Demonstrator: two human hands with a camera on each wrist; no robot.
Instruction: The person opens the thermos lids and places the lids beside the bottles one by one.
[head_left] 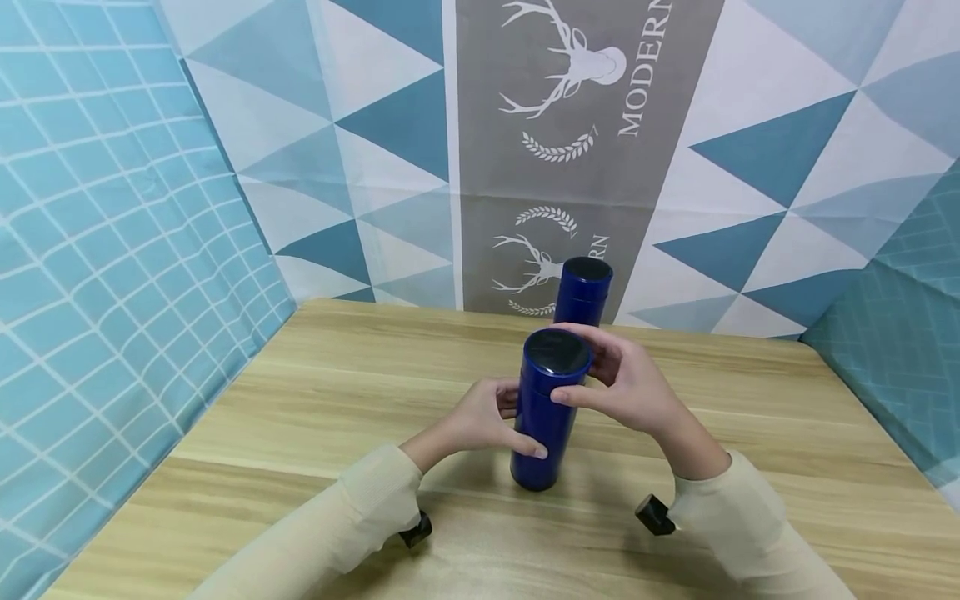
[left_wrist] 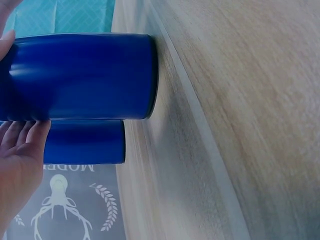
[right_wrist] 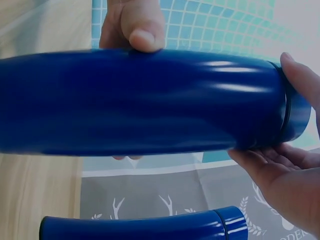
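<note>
Two hands show in my feed, both grasping one bottle. I see the left hand (head_left: pixel 480 417) curled round its body, thumb on the near side, while the right hand (head_left: pixel 633 379) grips it higher up, thumb and fingers on opposite sides near the lid (head_left: pixel 557 352). I count two blue bottles, each dark on top. The front bottle (head_left: pixel 542 421) is upright between the hands, over the middle of the table (head_left: pixel 337 392); whether its base touches the wood, I cannot tell. The rear bottle (head_left: pixel 582 290) stands behind it, near the table's back edge. I also count two cream sleeves (head_left: pixel 337 517), two black blocks (head_left: pixel 656 515), one at each wrist, and two deer heads (head_left: pixel 588 65) printed on the grey strip of the backdrop (head_left: pixel 480 179).
</note>
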